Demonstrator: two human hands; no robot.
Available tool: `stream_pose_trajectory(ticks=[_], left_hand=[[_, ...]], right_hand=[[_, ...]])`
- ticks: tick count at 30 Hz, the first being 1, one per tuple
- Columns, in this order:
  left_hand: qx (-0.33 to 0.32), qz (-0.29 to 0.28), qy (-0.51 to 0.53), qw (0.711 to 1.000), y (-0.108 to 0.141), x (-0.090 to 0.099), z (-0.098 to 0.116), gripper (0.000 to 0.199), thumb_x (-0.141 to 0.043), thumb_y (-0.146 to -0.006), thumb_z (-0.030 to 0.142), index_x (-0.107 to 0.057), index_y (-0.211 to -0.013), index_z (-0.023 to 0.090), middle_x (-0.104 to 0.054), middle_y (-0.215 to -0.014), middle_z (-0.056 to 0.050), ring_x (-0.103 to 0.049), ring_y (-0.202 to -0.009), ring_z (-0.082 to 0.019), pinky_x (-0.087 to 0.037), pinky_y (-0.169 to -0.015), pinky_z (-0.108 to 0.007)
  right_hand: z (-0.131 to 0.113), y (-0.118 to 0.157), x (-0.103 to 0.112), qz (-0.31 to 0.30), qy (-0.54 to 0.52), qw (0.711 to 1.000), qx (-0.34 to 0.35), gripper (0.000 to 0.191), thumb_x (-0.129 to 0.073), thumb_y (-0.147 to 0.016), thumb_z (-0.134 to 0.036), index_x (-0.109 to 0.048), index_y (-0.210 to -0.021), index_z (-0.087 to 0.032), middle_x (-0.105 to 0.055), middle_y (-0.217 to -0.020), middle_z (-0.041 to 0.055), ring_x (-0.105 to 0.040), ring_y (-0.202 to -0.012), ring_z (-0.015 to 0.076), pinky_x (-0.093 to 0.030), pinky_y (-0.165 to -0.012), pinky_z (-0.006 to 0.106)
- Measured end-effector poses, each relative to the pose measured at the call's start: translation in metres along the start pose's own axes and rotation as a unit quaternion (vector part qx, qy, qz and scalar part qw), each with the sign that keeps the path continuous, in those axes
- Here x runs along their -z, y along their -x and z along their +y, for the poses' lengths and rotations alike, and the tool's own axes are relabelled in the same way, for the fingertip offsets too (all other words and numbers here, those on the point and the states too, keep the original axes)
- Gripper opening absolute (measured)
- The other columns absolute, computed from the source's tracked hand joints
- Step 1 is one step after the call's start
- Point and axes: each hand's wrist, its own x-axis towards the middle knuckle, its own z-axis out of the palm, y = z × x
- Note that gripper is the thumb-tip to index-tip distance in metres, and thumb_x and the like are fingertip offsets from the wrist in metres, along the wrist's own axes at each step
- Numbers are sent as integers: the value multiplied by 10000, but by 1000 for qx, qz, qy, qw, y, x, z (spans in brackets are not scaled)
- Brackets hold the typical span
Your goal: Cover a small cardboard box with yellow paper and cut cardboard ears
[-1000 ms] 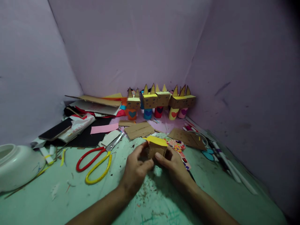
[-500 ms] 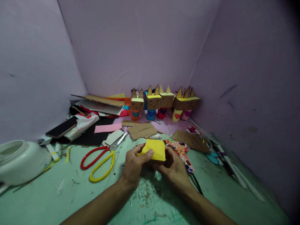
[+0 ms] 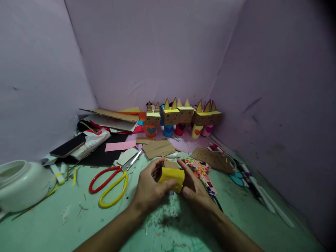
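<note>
Between my two hands is a small cardboard box (image 3: 172,164) with yellow paper (image 3: 172,176) over one side, and a bare brown face shows above it. My left hand (image 3: 151,182) grips the box from the left, its thumb pressed on the yellow paper. At the right edge, my right hand (image 3: 195,187) curls round the box with fingers behind it and thumb in front. Red-and-yellow-handled scissors (image 3: 122,171) lie with blades parted left of my hands. A flowery patterned piece (image 3: 201,168) lies just beyond my right hand.
Cardboard figures with pointed ears (image 3: 170,115) stand along the back wall. Cardboard scraps (image 3: 159,148) and a pink paper strip (image 3: 120,145) lie before them. A white pot (image 3: 28,183) stands at left, near stacked sheets (image 3: 112,120). White rods (image 3: 273,204) lie along the right wall.
The box has been tilted, so the yellow side now faces me and a brown cardboard face shows on top. My right fingers have shifted up along its right side.
</note>
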Motion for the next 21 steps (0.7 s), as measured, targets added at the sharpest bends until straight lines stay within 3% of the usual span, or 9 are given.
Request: stream_pose_trajectory(ticks=[3, 6, 11, 14, 18, 21], left_hand=[[-38, -48, -18, 998, 3, -1, -5, 607, -752, -548, 182, -526, -1109, 121, -613, -1092, -134, -577, -1010, -269, -455, -857, -318], [-62, -99, -23, 993, 5, 2, -7, 624, -726, -608, 228, -503, -1182, 126, -594, -1158, -136, -547, -1071, -283, -440, -892, -331], [-86, -74, -124, 986, 7, 7, -4, 586, -711, -642, 273, -551, -1178, 97, -628, -1116, -139, -574, -1014, -290, -445, -885, -359], [-98, -54, -106, 988, 9, 5, -3, 532, -714, -632, 242, -599, -1136, 115, -652, -1079, -124, -589, -986, -294, -460, -864, -355], [-109, -43, -88, 989, 10, 5, -5, 532, -714, -621, 213, -604, -1134, 129, -640, -1114, -119, -566, -1035, -301, -439, -903, -358], [-133, -79, -107, 982, 8, 7, -9, 560, -666, -683, 231, -530, -1218, 135, -594, -1188, -118, -536, -1086, -295, -415, -937, -366]], right_hand=[[-10, -2, 0, 45, 72, 996, -13, 629, -663, -660, -529, -510, -1163, -185, -635, -1065, 124, -618, -951, 281, -504, -794, 380], [-17, -1, -1, 53, 126, 990, 15, 496, -641, -685, -488, -571, -1073, -186, -669, -943, 82, -638, -855, 270, -526, -719, 346], [-18, 3, -3, 54, 171, 981, 72, 361, -584, -740, -454, -604, -1004, -209, -663, -840, 50, -636, -739, 230, -530, -617, 292], [-15, 4, -4, 59, 186, 978, 80, 378, -559, -757, -467, -599, -1027, -206, -658, -835, 49, -634, -717, 220, -527, -600, 284], [-13, 3, -1, 62, 184, 977, 93, 532, -535, -757, -536, -548, -1157, -185, -659, -980, 86, -636, -865, 266, -533, -723, 339], [-12, 3, 1, 58, 193, 973, 110, 545, -507, -784, -528, -510, -1211, -189, -645, -1051, 93, -625, -928, 271, -524, -771, 342]])
